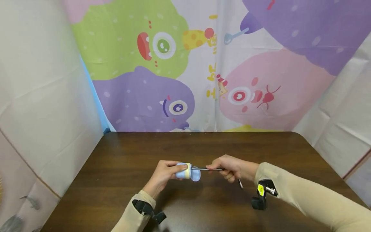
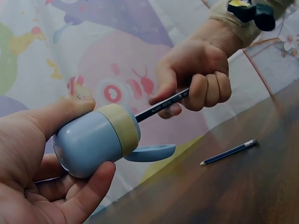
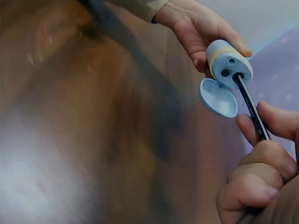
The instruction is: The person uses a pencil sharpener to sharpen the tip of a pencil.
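My left hand (image 1: 163, 175) grips a blue pencil sharpener (image 2: 88, 142) with a cream band, tilted on its side above the table. Its hinged lid (image 3: 218, 97) hangs open, and the end face shows several holes of different sizes. One of these holes has the tip of a dark pencil (image 2: 161, 105) in it. My right hand (image 1: 230, 167) holds that pencil, thumb and curled fingers around its shaft. Below the right hand a second pencil (image 2: 229, 152) lies on the table, its sharpened point toward the sharpener side.
The brown wooden table (image 1: 121, 151) spans the space beneath both hands. A cloth backdrop (image 1: 203, 119) with cartoon monsters hangs along its far edge, and pale cloth walls (image 1: 43, 80) stand at both sides. Each sleeve carries a black wrist mount (image 1: 261, 195).
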Tool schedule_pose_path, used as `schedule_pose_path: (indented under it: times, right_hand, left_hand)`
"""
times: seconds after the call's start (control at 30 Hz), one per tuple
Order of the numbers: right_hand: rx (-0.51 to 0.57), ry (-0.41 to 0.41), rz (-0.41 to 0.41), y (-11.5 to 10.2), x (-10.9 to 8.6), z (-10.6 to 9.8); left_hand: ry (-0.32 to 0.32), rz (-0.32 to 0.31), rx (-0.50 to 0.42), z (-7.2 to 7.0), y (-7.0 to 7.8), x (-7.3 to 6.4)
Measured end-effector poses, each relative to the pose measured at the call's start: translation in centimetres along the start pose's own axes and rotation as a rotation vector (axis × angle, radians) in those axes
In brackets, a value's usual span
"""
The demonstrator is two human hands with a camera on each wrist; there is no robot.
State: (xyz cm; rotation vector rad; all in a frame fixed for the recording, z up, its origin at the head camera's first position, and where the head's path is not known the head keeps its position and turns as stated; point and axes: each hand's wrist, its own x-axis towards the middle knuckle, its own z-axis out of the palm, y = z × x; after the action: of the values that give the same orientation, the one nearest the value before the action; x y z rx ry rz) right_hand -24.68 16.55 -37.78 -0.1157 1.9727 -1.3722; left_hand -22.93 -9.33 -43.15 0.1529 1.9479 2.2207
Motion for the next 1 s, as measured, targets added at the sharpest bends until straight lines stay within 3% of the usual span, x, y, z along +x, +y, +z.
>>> schedule_pose_path:
  times: [0.1, 0.17, 0.43, 0.5, 0.57, 0.7, 0.8, 0.9, 1.0]
  right_hand:
    - [-0.130, 0.078, -0.155, -0.1, -0.4, 0.2]
    - [-0.302, 0.140, -0.322, -0.1, -0.7, 0.2]
    - [-1.280, 0.577, -1.211, 1.8, -1.0, 0.0]
    - [-1.467, 0.690, -1.403, 2.2, -0.5, -0.1]
    - [-1.580, 0.777, -1.543, 2.5, 0.0, -0.3]
    - [-1.573, 0.896, -1.771, 2.5, 1.0, -0.6]
    - [-1.493, 0.950, -1.863, 2.3, 1.7, -0.5]
    - [-1.406, 0.952, -1.821, 2.1, 2.0, 0.1]
    - [-1.296, 0.902, -1.661, 2.1, 1.7, 1.1]
  left_hand:
    - [0.012, -0.004, -0.013, -0.2, 0.1, 0.0]
    - [0.008, 0.002, -0.022, -0.2, 0.2, 0.0]
    - [0.001, -0.007, -0.058, 0.2, 0.7, 0.1]
    - [0.007, -0.005, -0.061, 0.2, 0.8, 0.0]
    - [0.010, -0.006, -0.062, 0.1, 0.9, 0.0]
    - [0.000, -0.022, -0.068, 0.1, 0.9, -0.2]
    - [0.009, -0.032, -0.071, 0.2, 0.8, -0.3]
    - [0.037, -0.028, -0.063, 0.2, 0.8, -0.4]
    - [0.051, -0.019, -0.048, 0.1, 0.9, -0.4]
